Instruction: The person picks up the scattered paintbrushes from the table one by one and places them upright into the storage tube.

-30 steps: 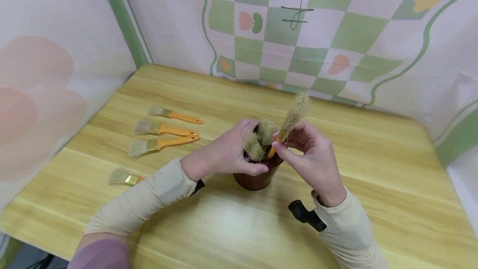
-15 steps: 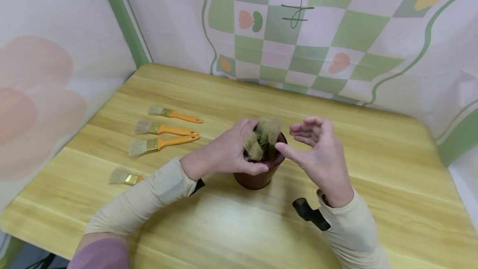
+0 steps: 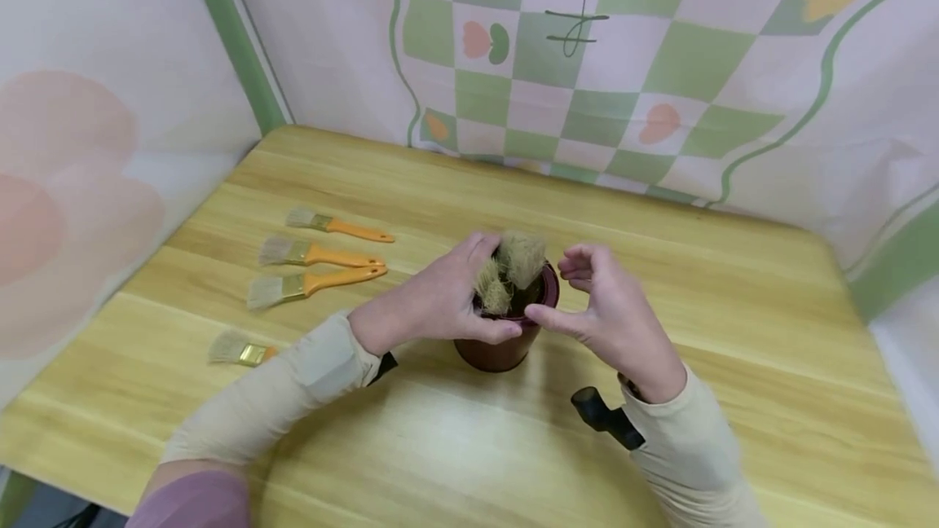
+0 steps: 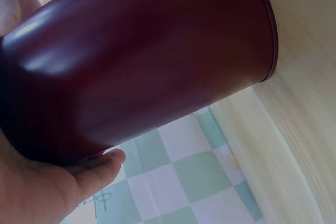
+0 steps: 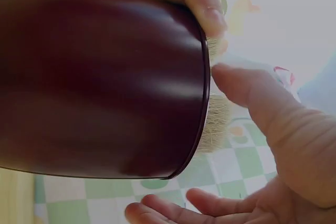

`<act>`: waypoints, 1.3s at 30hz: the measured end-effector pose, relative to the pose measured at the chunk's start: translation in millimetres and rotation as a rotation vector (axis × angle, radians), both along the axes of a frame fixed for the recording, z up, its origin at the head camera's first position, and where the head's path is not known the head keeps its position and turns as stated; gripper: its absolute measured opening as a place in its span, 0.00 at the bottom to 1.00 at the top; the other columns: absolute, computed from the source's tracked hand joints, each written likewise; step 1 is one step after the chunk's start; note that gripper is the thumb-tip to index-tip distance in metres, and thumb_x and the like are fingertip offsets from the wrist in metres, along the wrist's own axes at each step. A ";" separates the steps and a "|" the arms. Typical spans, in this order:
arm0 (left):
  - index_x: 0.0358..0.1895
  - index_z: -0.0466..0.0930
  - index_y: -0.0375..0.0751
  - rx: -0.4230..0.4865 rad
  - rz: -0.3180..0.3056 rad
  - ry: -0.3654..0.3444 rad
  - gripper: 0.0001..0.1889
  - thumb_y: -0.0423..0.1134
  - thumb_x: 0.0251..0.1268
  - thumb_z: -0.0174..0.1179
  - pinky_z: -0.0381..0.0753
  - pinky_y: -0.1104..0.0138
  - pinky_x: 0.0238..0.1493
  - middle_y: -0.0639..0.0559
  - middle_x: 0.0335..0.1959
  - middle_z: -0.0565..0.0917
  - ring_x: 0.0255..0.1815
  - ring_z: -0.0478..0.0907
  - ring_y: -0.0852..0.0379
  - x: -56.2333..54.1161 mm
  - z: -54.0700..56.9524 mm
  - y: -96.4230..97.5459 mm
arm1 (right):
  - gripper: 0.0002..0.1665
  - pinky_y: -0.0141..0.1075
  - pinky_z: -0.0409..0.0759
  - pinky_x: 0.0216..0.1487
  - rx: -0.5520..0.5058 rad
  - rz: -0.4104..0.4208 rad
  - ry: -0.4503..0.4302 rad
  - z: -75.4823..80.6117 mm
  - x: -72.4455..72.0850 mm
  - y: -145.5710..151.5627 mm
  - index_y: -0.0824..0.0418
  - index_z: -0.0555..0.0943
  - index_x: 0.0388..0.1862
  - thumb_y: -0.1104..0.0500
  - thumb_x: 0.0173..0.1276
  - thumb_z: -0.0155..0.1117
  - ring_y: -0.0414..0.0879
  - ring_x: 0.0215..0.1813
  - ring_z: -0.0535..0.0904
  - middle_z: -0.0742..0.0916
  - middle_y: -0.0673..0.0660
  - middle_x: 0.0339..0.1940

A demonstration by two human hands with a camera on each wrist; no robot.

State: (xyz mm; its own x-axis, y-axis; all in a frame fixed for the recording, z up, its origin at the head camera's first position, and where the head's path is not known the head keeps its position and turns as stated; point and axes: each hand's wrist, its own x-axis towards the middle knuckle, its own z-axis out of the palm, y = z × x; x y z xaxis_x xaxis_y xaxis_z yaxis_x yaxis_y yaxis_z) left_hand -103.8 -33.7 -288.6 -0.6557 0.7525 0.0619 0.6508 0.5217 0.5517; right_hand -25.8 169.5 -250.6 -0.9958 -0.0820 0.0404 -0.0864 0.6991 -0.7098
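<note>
A dark red, round pot [image 3: 493,354] stands upright on the wooden table. Brushes stand in it with their pale bristles [image 3: 523,259] up, showing above the rim; their handles are hidden inside. My left hand [image 3: 440,297] grips the pot near its rim from the left, thumb in front and fingers behind. On the other side is my right hand [image 3: 614,320], holding nothing, its thumb right at the rim and its fingers apart from the pot. In the right wrist view the bristles [image 5: 215,124] poke out beyond the rim, close to that thumb.
Several paintbrushes with orange handles lie to the left: a small one [image 3: 359,231] at the back, two with handles together [image 3: 337,277], and one [image 3: 253,354] partly covered by my left forearm. A patterned cloth wall [image 3: 543,121] rises behind the table [image 3: 741,308].
My right hand has lowered an orange-handled brush into the pot and let go of it. It then drew off slightly to the right. My left hand has kept its grip on the pot.
</note>
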 end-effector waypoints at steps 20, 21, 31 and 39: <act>0.74 0.49 0.31 0.065 -0.029 0.052 0.57 0.61 0.48 0.68 0.75 0.58 0.62 0.37 0.66 0.65 0.58 0.73 0.48 -2.5 -3.2 -2.1 | 0.55 0.53 0.68 0.67 -0.101 0.357 0.042 -22.4 -26.5 8.3 0.63 0.60 0.72 0.53 0.50 0.79 0.53 0.67 0.71 0.75 0.60 0.67; 0.74 0.49 0.31 0.072 -0.035 0.058 0.57 0.61 0.48 0.69 0.75 0.58 0.62 0.37 0.66 0.65 0.59 0.73 0.48 -2.6 -3.7 -2.2 | 0.55 0.49 0.70 0.66 -0.123 0.383 0.044 -23.9 -28.3 7.8 0.62 0.61 0.72 0.52 0.49 0.79 0.51 0.65 0.72 0.75 0.59 0.66; 0.71 0.53 0.27 0.132 -0.075 0.081 0.54 0.56 0.47 0.70 0.76 0.60 0.61 0.36 0.63 0.66 0.57 0.73 0.49 -5.1 -7.1 -1.4 | 0.61 0.41 0.68 0.67 -0.204 0.436 0.046 -32.7 -42.5 0.8 0.62 0.60 0.71 0.38 0.44 0.78 0.51 0.64 0.70 0.74 0.60 0.64; 0.70 0.54 0.29 0.214 -0.069 0.084 0.55 0.55 0.43 0.74 0.76 0.62 0.60 0.38 0.61 0.64 0.55 0.73 0.51 -3.6 -9.3 -2.7 | 0.55 0.46 0.69 0.65 -0.189 0.453 -0.036 -27.2 -49.5 -2.7 0.61 0.61 0.69 0.47 0.48 0.79 0.48 0.61 0.72 0.76 0.58 0.62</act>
State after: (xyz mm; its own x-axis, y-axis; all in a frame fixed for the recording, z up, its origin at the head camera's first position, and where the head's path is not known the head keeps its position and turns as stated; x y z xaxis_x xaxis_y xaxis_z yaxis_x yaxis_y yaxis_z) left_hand -107.4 -36.4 -297.8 -0.5888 0.7594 0.2769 0.7294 0.3515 0.5869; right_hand -75.3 166.8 -277.8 -0.8629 -0.5014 0.0625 -0.3247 0.4555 -0.8289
